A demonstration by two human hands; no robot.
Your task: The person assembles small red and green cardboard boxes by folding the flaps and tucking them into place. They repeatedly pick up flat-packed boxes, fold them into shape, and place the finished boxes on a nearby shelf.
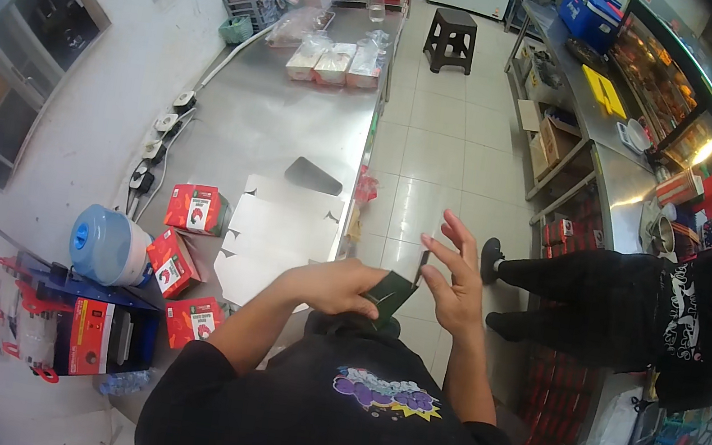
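The left fingers (365, 306) clamp a dark green piece (396, 295), partly hiding it; right fingers (457, 229) are apart, contact unclear.

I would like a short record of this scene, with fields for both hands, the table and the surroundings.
Left hand: holds dark green flat object
Right hand: raised beside it; contact unclear
Shiny steel table: white flat cardboard sheet, dark grey flat piece
Left of sheet: red cardboard boxes
Tiled floor: dark plastic stool
Right side: person in black clothing
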